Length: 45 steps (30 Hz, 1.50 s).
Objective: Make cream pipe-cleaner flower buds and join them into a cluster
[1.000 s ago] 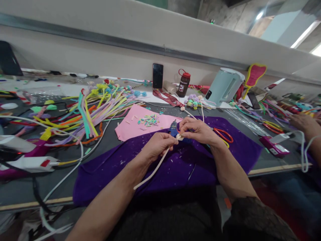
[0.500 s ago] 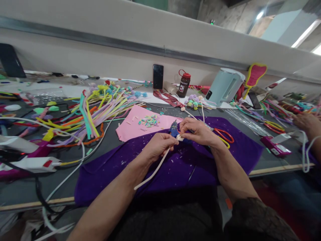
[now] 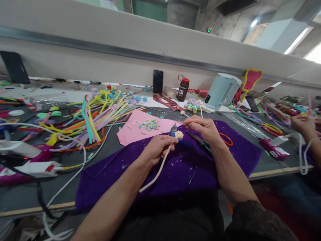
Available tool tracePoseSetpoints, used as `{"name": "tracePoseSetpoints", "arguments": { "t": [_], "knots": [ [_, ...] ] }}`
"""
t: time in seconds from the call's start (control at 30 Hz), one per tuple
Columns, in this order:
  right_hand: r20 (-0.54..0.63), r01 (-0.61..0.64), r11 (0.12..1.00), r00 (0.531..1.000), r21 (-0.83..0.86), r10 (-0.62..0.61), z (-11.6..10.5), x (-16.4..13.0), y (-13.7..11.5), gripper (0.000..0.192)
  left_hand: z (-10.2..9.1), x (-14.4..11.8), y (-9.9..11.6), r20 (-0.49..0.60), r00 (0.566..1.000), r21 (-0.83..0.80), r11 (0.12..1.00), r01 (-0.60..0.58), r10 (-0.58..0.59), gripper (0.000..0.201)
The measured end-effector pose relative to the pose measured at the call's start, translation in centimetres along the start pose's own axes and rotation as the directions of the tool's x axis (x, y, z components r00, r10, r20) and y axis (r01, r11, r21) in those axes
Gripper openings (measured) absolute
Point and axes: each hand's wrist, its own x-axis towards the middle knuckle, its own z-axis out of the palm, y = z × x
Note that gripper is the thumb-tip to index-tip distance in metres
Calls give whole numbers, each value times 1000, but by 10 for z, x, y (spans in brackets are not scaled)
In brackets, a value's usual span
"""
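My left hand [image 3: 162, 146] pinches a small cream flower [image 3: 179, 134] at its base. Its soft cream stem [image 3: 159, 172], like a pipe cleaner, hangs down below the fingers. Just to the right and a little above the flower, my right hand [image 3: 202, 129] is apart from it, fingers loosely bent, with nothing visible in them. Behind the flower stands a blue object with a grey pointed tip [image 3: 173, 129], partly hidden. Dark-jawed pliers [image 3: 198, 138] lie under my right hand on the purple cloth [image 3: 107, 177]. A red handle loop [image 3: 227, 140] shows beside my right wrist.
Short coloured pieces lie on a pink sheet [image 3: 129, 129]. Left of it are bundled pipe cleaners [image 3: 100, 113] and a power strip [image 3: 31, 169] with cables. A phone [image 3: 157, 82], bottle [image 3: 183, 89] and pale blue kettle [image 3: 223, 91] stand behind. Another person's hand [image 3: 303, 125] is at far right.
My right hand has let go of the cream flower and drawn up and away from it. The flower now shows more fully in my left hand. The view has tilted slightly upward.
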Motion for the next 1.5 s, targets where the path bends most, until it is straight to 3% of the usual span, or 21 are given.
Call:
{"name": "tracePoseSetpoints", "arguments": {
  "t": [0.13,0.27,0.63,0.87,1.2,1.5],
  "knots": [
    [96,-213,953,976,216,196,8,-1,4,31,0,-2,1,33,999,-105,994,-33,36,18],
    [184,-279,915,955,291,233,18,-2,6,42,0,-5,1,39,998,-117,992,-43,48,21],
    [256,-322,884,936,339,243,33,-4,3,59,5,-7,3,48,994,-62,993,-96,99,22],
    [216,-292,891,950,348,227,42,-6,3,52,5,-8,3,100,992,-53,996,-72,77,24],
    [210,-256,910,958,325,195,44,-7,5,54,1,-2,-2,11,999,-70,996,-47,48,32],
    [203,-248,911,961,331,188,45,-8,4,55,-2,0,-3,38,998,-144,988,-49,55,26]
  ]
}}
